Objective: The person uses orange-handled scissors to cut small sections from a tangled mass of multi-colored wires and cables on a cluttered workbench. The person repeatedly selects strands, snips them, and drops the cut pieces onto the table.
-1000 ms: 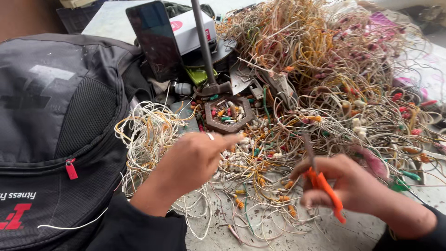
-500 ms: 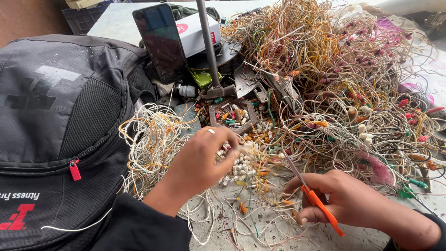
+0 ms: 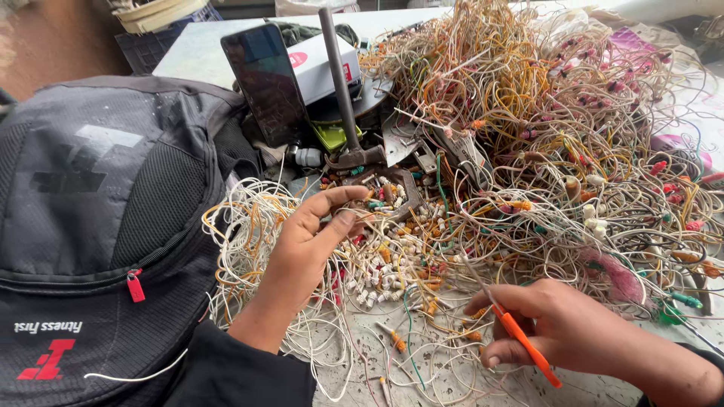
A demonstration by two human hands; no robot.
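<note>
My left hand (image 3: 309, 241) hovers over a heap of small white and coloured wire connectors (image 3: 385, 260), fingers apart and palm turned sideways, holding nothing I can see. My right hand (image 3: 558, 328) grips orange-handled scissors (image 3: 520, 339) low on the table, blades pointing up-left toward the connectors. A large tangle of thin white, orange and brown wires (image 3: 543, 128) covers the table behind and to the right of both hands.
A black backpack (image 3: 98, 226) fills the left side. A dark phone (image 3: 264, 83) leans upright against a white box (image 3: 324, 64). A metal rod on a bracket (image 3: 343, 98) stands behind the connectors. Cut wire bits litter the grey table (image 3: 437, 369).
My left hand has lifted and turned, opening its fingers over the connectors. My right hand with the scissors has slid lower and nearer the table's front.
</note>
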